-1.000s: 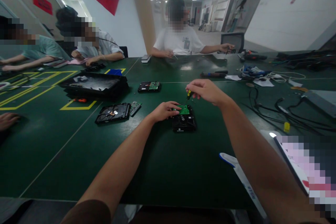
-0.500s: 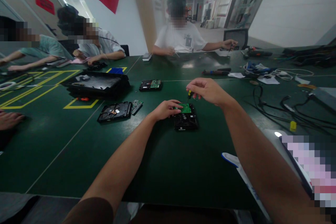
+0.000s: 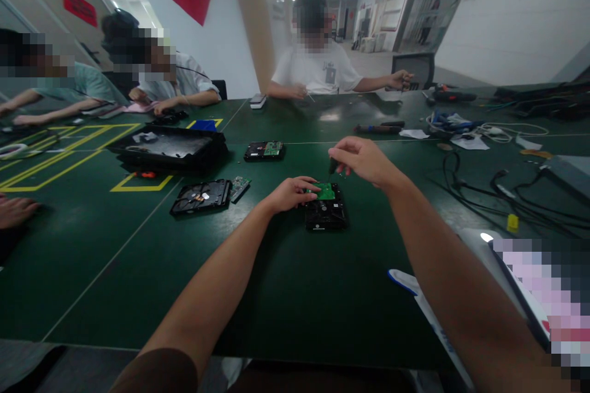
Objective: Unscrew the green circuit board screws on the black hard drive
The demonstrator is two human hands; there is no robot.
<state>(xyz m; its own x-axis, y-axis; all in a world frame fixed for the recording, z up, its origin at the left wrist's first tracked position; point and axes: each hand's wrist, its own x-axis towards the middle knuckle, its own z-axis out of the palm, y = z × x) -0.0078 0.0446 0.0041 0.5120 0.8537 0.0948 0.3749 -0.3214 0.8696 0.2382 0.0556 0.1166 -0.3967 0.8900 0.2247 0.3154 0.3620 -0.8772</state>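
A black hard drive with a green circuit board at its far end lies on the table in front of me. My left hand grips its left side, fingertips resting over the board. Pinched in my right hand is a small screwdriver, held upright with its tip down at the board. What the tip touches is too small to make out. To the left lies another hard drive, a loose circuit board beside it. A third hard drive sits farther back.
A black tray stands at left. Cables and a grey box are at right, tools and a glove farther back. A white strip with blue edging lies near my right forearm. Several people sit around the table.
My right hand has shifted very slightly, and the screwdriver's handle looks turned, its yellow marks no longer showing. My left hand and the hard drive stay in place.
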